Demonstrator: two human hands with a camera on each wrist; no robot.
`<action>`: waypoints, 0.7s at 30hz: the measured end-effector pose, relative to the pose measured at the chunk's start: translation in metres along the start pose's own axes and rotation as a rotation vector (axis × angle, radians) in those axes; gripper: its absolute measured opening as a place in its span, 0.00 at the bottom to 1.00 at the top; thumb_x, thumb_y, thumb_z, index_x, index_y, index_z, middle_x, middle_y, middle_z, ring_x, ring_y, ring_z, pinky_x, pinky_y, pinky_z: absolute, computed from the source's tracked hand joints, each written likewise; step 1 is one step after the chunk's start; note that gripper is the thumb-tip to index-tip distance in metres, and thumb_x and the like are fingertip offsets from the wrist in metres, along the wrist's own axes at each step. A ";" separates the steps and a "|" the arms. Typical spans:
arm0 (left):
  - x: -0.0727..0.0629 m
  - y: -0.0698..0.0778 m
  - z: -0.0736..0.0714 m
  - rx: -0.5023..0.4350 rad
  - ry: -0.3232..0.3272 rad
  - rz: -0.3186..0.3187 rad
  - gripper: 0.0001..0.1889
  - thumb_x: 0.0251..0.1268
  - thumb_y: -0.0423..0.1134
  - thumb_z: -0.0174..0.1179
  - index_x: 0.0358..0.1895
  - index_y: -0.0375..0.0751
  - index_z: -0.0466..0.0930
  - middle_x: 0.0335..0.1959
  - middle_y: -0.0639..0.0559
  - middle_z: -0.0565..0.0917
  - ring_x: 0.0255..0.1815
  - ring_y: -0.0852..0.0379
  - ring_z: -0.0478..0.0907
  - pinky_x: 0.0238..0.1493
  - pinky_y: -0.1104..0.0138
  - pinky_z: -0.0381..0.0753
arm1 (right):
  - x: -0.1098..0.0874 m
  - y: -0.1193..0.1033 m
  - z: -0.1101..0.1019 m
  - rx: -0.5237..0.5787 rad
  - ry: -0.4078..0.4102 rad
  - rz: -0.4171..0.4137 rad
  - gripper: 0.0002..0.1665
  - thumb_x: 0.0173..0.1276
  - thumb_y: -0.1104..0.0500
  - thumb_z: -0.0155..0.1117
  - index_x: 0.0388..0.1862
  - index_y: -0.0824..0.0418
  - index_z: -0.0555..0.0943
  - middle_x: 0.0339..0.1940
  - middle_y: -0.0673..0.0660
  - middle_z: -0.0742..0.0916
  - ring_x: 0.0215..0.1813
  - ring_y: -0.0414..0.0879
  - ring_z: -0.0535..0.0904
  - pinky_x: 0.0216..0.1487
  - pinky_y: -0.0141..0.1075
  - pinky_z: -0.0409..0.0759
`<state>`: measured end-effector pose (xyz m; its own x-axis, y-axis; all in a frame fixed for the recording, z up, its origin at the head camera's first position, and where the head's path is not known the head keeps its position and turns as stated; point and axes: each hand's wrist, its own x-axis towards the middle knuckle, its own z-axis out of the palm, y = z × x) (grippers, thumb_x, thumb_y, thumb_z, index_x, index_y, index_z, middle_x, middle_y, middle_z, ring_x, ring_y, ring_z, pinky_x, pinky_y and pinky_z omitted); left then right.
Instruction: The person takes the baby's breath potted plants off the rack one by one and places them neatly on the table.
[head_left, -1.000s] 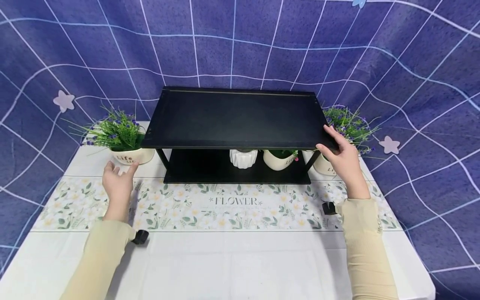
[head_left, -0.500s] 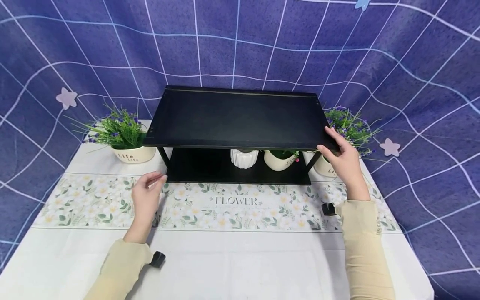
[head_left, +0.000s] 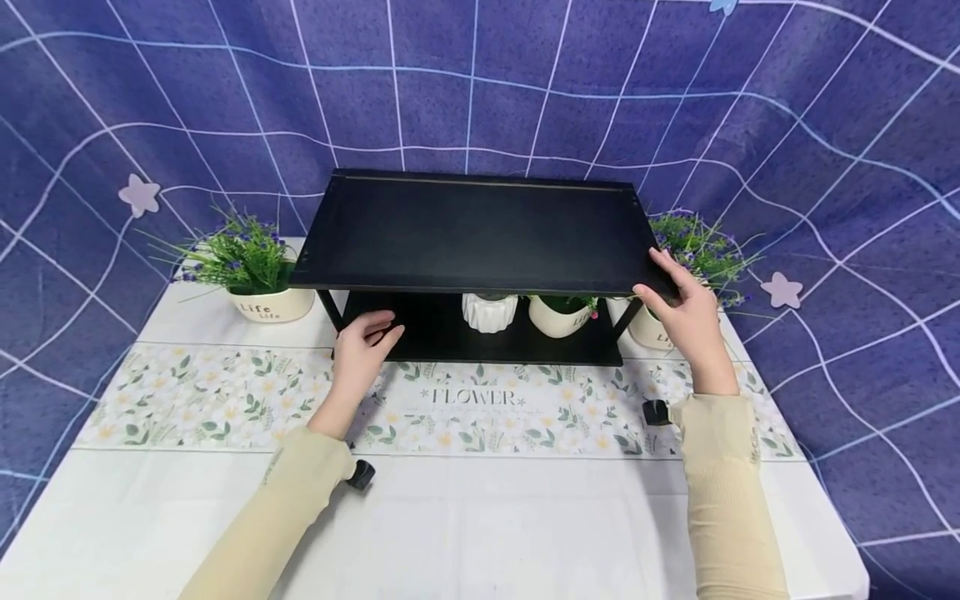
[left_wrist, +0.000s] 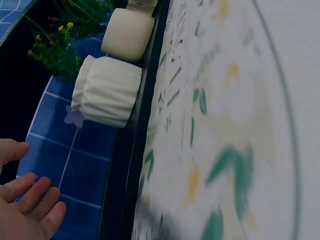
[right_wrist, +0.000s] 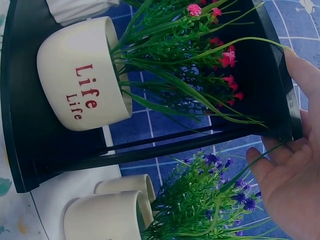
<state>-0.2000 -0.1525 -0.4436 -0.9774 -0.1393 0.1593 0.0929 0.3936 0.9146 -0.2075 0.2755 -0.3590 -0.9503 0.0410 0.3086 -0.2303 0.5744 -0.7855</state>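
Note:
A black two-tier shelf (head_left: 480,233) stands at the back of the table. My right hand (head_left: 688,321) grips the front right corner of its top board, and in the right wrist view the fingers (right_wrist: 302,70) curve around the board's edge. My left hand (head_left: 360,350) reaches in at the left front of the lower tier, fingers loosely bent, holding nothing. On that tier are a white ridged pot (left_wrist: 109,90) and a cream "Life" planter (right_wrist: 82,75) with pink flowers. The top board hides their upper parts in the head view.
Left of the shelf sits a cream planter (head_left: 273,306) with purple flowers; a similar planter (head_left: 648,332) stands at its right. A floral strip (head_left: 472,417) crosses the white table (head_left: 480,525). Behind hangs a blue gridded cloth (head_left: 465,92).
My left hand has moved right, from the left planter to the lower tier's left front. My right hand stays on the shelf corner. The pots have not moved.

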 end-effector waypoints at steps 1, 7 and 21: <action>0.002 0.001 0.004 0.014 0.000 0.001 0.18 0.64 0.39 0.64 0.55 0.34 0.80 0.55 0.39 0.83 0.58 0.45 0.79 0.62 0.56 0.78 | 0.001 0.004 0.000 -0.007 0.001 -0.001 0.34 0.69 0.56 0.64 0.73 0.55 0.67 0.76 0.62 0.65 0.77 0.54 0.59 0.72 0.26 0.65; 0.014 0.010 0.034 0.029 -0.006 0.025 0.20 0.64 0.40 0.64 0.57 0.36 0.79 0.56 0.40 0.82 0.59 0.45 0.79 0.62 0.56 0.78 | 0.003 0.009 0.000 -0.011 0.006 -0.001 0.35 0.67 0.53 0.66 0.72 0.49 0.68 0.76 0.58 0.66 0.77 0.49 0.60 0.72 0.27 0.66; 0.028 0.011 0.103 0.048 -0.098 0.108 0.37 0.63 0.43 0.66 0.70 0.31 0.60 0.69 0.36 0.65 0.73 0.44 0.63 0.72 0.58 0.68 | 0.002 0.006 0.001 -0.012 0.023 0.013 0.34 0.67 0.50 0.66 0.71 0.50 0.70 0.76 0.58 0.67 0.77 0.49 0.61 0.75 0.37 0.64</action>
<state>-0.2462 -0.0589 -0.4672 -0.9762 -0.0056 0.2167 0.1916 0.4451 0.8747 -0.2113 0.2781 -0.3640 -0.9481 0.0669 0.3109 -0.2156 0.5835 -0.7830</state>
